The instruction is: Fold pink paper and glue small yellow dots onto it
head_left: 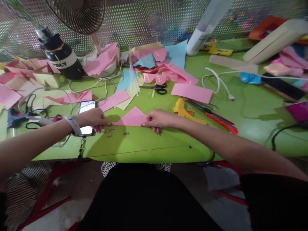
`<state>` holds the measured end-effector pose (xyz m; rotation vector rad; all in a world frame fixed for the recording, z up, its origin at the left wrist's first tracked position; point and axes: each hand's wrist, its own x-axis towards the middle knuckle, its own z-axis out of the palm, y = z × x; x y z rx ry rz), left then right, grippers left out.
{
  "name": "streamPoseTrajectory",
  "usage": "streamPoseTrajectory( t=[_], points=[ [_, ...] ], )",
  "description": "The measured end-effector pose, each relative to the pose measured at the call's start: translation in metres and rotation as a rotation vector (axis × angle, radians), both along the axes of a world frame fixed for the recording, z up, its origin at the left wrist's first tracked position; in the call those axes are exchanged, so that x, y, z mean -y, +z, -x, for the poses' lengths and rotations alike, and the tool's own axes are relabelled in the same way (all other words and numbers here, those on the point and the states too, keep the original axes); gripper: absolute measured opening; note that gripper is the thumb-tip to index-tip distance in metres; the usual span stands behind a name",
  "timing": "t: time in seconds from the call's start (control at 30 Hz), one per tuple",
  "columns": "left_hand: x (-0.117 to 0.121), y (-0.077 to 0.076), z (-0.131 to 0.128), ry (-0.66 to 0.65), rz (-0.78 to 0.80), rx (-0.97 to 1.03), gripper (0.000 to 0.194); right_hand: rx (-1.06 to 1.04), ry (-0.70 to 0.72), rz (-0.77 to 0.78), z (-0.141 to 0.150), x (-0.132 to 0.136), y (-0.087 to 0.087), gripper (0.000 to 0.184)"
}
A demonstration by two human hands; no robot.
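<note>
A pink sheet of paper (133,117), pointed at the top like a triangle, lies on the green table between my hands. My left hand (92,118) is closed at its left corner, thumb and finger at the tip. At the right corner, my right hand (157,119) pinches the paper's lower edge. Small shiny bits (108,131) lie on the table just below my left hand. Partly beneath my left wrist is a phone (87,130) with a lit screen. A yellow glue gun (185,110) rests right of my right hand.
Black-handled scissors (160,89) lie beyond the paper, near a pink strip (192,93). A red cutter (221,123) sits at the right. A black bottle (63,57), a fan (78,12) and folded paper pieces (149,61) stand or lie at the back. White cables (218,80) cross the table.
</note>
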<state>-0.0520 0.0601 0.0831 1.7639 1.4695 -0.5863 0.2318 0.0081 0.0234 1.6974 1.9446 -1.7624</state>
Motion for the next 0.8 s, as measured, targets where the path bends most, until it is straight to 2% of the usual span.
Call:
streamPoseTrajectory(
  t=[0.1, 0.17, 0.23, 0.27, 0.33, 0.43, 0.53, 0.67, 0.8],
  points=[
    [0.009, 0.012, -0.002, -0.102, -0.188, -0.062, 0.046, 0.028, 0.021, -0.007, 0.001, 0.002, 0.010, 0.037],
    [0.023, 0.012, -0.007, -0.239, -0.479, -0.027, 0.040, 0.079, 0.059, -0.122, 0.002, 0.006, 0.018, 0.032],
    [0.039, 0.003, -0.012, -0.386, -0.774, 0.136, 0.028, 0.160, 0.133, -0.407, 0.003, 0.013, 0.024, 0.024],
    [0.046, -0.004, -0.014, -0.510, -0.841, 0.255, 0.023, 0.206, 0.191, -0.585, 0.004, 0.018, 0.024, 0.019],
    [0.057, -0.020, -0.017, -0.679, -0.971, 0.417, 0.022, 0.285, 0.357, -0.911, 0.006, 0.026, 0.022, 0.013],
    [0.061, -0.039, -0.016, -0.801, -1.039, 0.395, 0.023, 0.381, 0.590, -1.194, 0.008, 0.037, 0.011, 0.023],
    [0.058, -0.045, -0.014, -0.848, -1.070, 0.311, 0.027, 0.481, 0.660, -1.336, 0.009, 0.043, 0.002, 0.029],
    [0.055, -0.047, -0.011, -0.882, -1.108, 0.313, 0.022, 0.512, 0.693, -1.412, 0.007, 0.043, -0.002, 0.033],
    [0.056, -0.048, -0.012, -0.932, -1.147, 0.317, 0.023, 0.470, 0.656, -1.421, 0.002, 0.041, -0.003, 0.030]
  ],
)
